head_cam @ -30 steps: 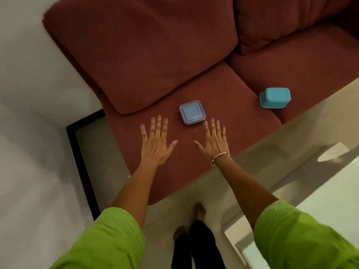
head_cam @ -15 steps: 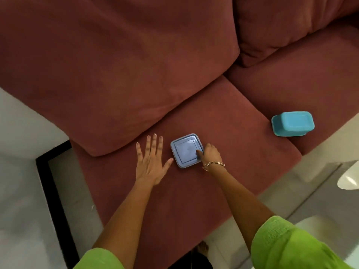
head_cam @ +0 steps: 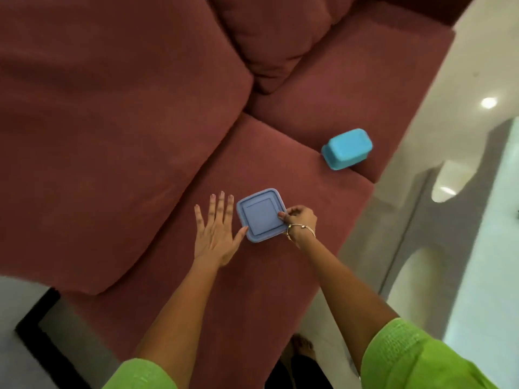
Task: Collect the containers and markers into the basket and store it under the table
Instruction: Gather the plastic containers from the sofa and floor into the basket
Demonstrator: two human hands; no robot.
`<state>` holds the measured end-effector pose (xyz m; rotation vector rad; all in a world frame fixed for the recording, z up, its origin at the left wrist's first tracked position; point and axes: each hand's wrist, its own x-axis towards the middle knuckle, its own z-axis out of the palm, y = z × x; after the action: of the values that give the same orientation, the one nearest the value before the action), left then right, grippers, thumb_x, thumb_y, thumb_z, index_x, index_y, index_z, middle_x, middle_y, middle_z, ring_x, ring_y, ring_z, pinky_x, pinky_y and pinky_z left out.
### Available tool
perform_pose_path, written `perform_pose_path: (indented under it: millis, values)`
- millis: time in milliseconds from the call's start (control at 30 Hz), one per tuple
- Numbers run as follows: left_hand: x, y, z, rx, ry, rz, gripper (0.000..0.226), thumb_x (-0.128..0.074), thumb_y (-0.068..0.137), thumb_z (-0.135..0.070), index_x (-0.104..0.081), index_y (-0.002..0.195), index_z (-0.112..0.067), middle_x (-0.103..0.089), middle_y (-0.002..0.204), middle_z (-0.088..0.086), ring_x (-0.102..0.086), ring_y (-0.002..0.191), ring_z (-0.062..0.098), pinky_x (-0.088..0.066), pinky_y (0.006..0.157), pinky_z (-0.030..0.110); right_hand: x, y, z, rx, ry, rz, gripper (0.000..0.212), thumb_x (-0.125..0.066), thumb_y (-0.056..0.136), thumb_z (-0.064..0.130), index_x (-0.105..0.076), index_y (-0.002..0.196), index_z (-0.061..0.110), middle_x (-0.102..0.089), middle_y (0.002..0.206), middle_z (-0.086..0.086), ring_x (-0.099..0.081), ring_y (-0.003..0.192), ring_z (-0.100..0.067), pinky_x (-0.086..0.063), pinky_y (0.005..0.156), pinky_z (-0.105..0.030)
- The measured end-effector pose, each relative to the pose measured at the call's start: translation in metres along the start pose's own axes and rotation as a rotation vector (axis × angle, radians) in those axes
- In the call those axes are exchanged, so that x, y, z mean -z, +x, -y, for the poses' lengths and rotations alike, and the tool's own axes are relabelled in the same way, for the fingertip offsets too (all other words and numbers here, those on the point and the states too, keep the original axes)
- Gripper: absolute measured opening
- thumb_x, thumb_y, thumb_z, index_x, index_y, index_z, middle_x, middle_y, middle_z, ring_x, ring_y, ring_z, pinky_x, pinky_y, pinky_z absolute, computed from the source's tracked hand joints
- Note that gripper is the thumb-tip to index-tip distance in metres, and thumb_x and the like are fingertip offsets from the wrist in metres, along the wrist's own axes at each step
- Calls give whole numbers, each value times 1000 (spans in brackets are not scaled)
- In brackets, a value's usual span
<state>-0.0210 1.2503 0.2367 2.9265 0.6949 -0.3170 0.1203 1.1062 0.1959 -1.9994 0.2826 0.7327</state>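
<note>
Containers, we count two, both smooth plastic on the plush sofa (head_cam: 280, 276): square lidded container (head_cam: 260, 215), centre, pinched by our right hand (head_cam: 299, 220), and rounded teal container (head_cam: 348, 148), upper right. Left hand (head_cam: 216, 234) lies flat, fingers spread.

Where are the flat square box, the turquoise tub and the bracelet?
flat square box (head_cam: 261, 214), head view, middle of its lid.
turquoise tub (head_cam: 348, 148), head view, its upturned base.
bracelet (head_cam: 302, 227), head view, band at the right wrist.

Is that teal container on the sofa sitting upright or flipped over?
Flipped over. The teal container rests on the sofa seat with its flared rim down and its smaller flat base facing up.
</note>
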Motion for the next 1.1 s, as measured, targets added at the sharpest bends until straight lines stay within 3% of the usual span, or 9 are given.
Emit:
perform_pose_path:
  millis: [167, 400, 500, 567, 667, 733, 833, 1000, 1100]
  values:
    - [18, 35, -111, -252, 53, -8, 82, -3, 81, -64, 11, 147, -17, 6, 159, 6, 11, 145, 24, 13, 114, 53, 128, 11, -39, -62, 196, -189, 23, -81, 67, 14, -58, 62, 18, -65, 76, -11, -65, 74, -29, -56, 75, -51]
    - [0, 21, -349, -650, 63, 22, 87, 1, 77, -66, 5, 148, -15, 2, 159, 7, 8, 146, 24, 24, 109, 48, 366, -19, -162, -225, 394, -602, 21, -82, 64, 19, -62, 70, 14, -68, 81, -17, -67, 77, -38, -56, 75, -53]
    - [-17, -9, -442, -790, 25, 69, 86, 0, 77, -66, 10, 147, -17, 9, 158, 6, 12, 144, 21, 21, 110, 48, 456, -55, -219, -293, 409, -771, 17, -78, 69, 18, -62, 72, 14, -63, 74, -14, -62, 54, -26, -57, 57, -36]
    - [-32, -34, -496, -876, 25, 91, 82, -1, 79, -66, 18, 144, -19, 15, 157, 5, 18, 143, 20, 19, 111, 49, 509, -81, -261, -317, 424, -816, 16, -75, 74, 12, -60, 75, 10, -61, 76, -15, -53, 37, -8, -44, 38, -18]
    - [-54, -64, -553, -981, 46, 109, 79, 2, 80, -66, 21, 142, -21, 18, 155, 4, 16, 144, 23, 16, 111, 51, 568, -117, -321, -393, 403, -876, 11, -74, 74, 7, -63, 74, 6, -60, 84, -15, -53, 53, -17, -39, 38, -16]
    - [-71, -82, -579, -1030, 57, 123, 82, 7, 78, -69, 18, 143, -21, 15, 156, 4, 16, 143, 22, 18, 112, 50, 593, -143, -364, -457, 333, -879, 22, -73, 75, 6, -67, 92, -7, -61, 88, -12, -56, 76, -22, -38, 44, -12]
    - [-97, -103, -603, -1086, 56, 142, 84, 17, 76, -70, 18, 143, -20, 14, 156, 3, 17, 143, 22, 20, 111, 48, 600, -173, -420, -522, 255, -814, 30, -74, 74, 7, -66, 97, -11, -68, 99, -23, -63, 93, -33, -35, 47, 2]
    - [-135, -129, -630, -1166, 99, 120, 77, 5, 87, -64, 3, 147, -17, -4, 158, 9, 0, 145, 28, 7, 113, 52, 578, -187, -485, -594, 317, -818, 29, -74, 72, 1, -65, 96, -13, -67, 101, -29, -63, 95, -37, -38, 50, 1]
    - [-155, -142, -642, -1203, 109, 132, 76, 3, 88, -63, -1, 148, -17, -9, 158, 10, -5, 145, 28, 1, 113, 53, 571, -187, -508, -620, 359, -828, 28, -71, 74, -4, -62, 98, -17, -65, 102, -29, -57, 89, -25, -40, 59, 3]
